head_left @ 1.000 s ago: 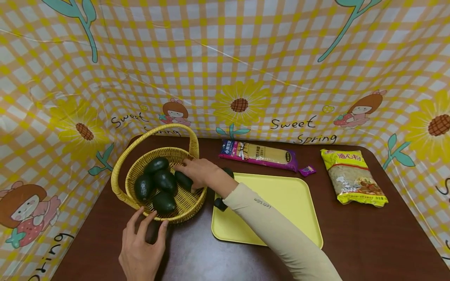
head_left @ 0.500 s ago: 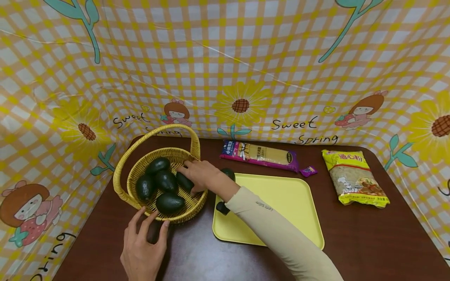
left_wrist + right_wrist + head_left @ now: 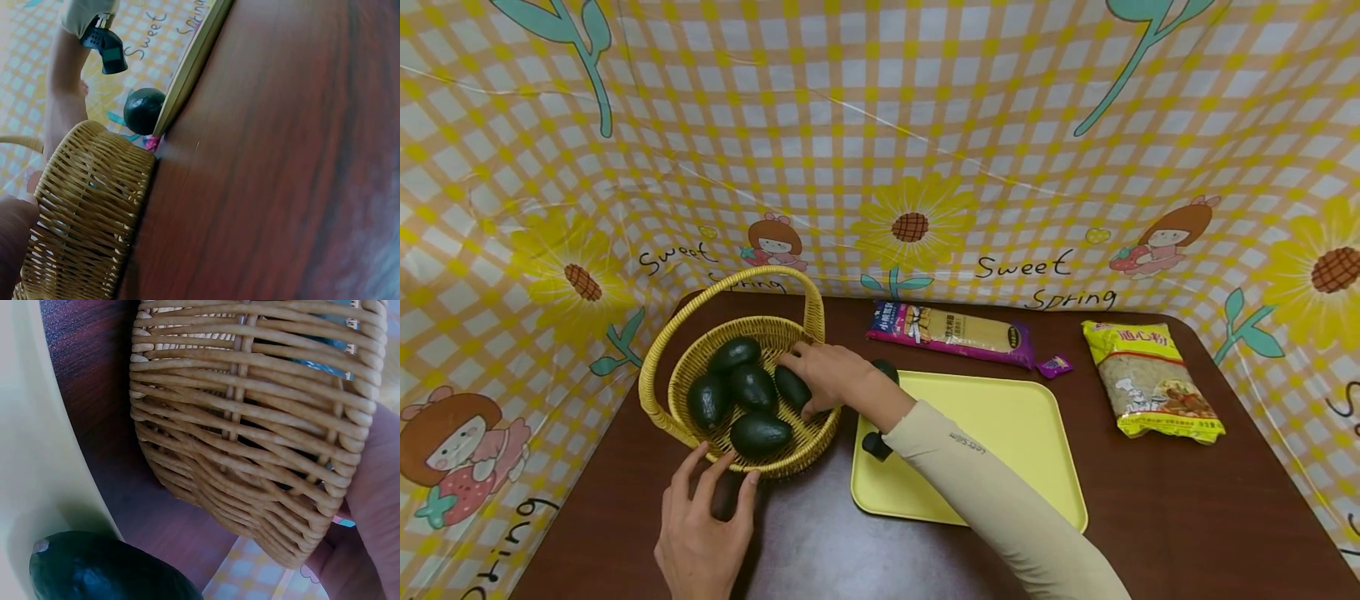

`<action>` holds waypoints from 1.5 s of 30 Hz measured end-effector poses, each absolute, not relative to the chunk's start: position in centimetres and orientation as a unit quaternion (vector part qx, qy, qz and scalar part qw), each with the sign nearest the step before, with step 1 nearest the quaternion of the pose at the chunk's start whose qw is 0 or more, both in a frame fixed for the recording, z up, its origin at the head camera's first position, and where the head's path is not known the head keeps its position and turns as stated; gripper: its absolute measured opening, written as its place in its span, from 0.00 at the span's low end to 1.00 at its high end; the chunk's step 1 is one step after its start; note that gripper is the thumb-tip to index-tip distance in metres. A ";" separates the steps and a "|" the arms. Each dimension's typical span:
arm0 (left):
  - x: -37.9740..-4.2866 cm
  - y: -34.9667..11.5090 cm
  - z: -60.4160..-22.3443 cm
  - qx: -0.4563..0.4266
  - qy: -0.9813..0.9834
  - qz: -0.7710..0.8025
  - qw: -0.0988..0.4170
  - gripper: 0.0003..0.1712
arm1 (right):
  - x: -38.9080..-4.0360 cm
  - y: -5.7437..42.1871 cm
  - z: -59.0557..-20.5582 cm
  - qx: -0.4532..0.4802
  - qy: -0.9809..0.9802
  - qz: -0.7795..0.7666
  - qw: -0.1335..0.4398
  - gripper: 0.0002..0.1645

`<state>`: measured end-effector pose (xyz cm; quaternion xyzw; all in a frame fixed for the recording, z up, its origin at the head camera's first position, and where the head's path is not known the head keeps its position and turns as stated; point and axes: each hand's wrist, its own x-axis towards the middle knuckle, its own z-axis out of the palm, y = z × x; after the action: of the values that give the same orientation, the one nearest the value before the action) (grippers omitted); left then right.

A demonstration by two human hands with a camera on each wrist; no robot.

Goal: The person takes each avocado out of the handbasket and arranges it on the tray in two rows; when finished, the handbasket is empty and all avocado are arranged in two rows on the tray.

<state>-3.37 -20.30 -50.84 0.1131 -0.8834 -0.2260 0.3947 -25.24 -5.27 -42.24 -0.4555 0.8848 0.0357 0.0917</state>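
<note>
In the head view, several dark green avocados [image 3: 752,387] lie in a yellow wicker basket [image 3: 808,446] with an arched handle. My right hand [image 3: 831,375] reaches over the basket's right rim, thumb and fingers around the rightmost avocado [image 3: 792,388]. The palm side is hidden. At the near rim, my left hand [image 3: 707,517] rests its spread fingertips against the wicker. Its thumb [image 3: 15,228] shows beside the basket wall in the left wrist view. Another avocado [image 3: 103,569] is at the edge of the pale yellow tray [image 3: 985,467]; my right forearm partly covers it in the head view.
Behind the tray lies a purple pack of noodles [image 3: 955,332], with a small purple packet [image 3: 1055,367] beside it. A yellow bag of pasta [image 3: 1153,379] lies at the right. A checked cloth [image 3: 917,108] encloses the brown table [image 3: 1195,517] at the back and sides.
The avocado nearest the front of the basket has turned and settled sideways. My right hand stays at the rightmost avocado, barely shifted. The left hand keeps its place at the rim.
</note>
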 end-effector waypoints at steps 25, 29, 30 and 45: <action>-3.4 -20.0 -50.6 0.114 -0.883 -0.236 0.390 0.22 | -25.0 -1.9 -41.4 -0.446 0.886 -0.114 0.045 0.59; -3.3 -20.0 -50.5 0.114 -0.881 -0.237 0.393 0.22 | -24.9 -1.3 -41.3 -0.440 0.885 -0.143 0.042 0.59; -3.3 -20.0 -50.6 0.113 -0.881 -0.237 0.394 0.22 | -24.9 -1.2 -41.3 -0.440 0.885 -0.148 0.040 0.59; -3.4 -20.0 -50.9 0.117 -0.880 -0.238 0.395 0.22 | -24.4 0.1 -41.2 -0.432 0.885 -0.174 0.008 0.58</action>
<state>-3.40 -20.03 -50.88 0.1170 -0.8796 -0.2378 0.3949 -24.38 0.08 -41.22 -0.4323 0.8847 -0.1741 0.0079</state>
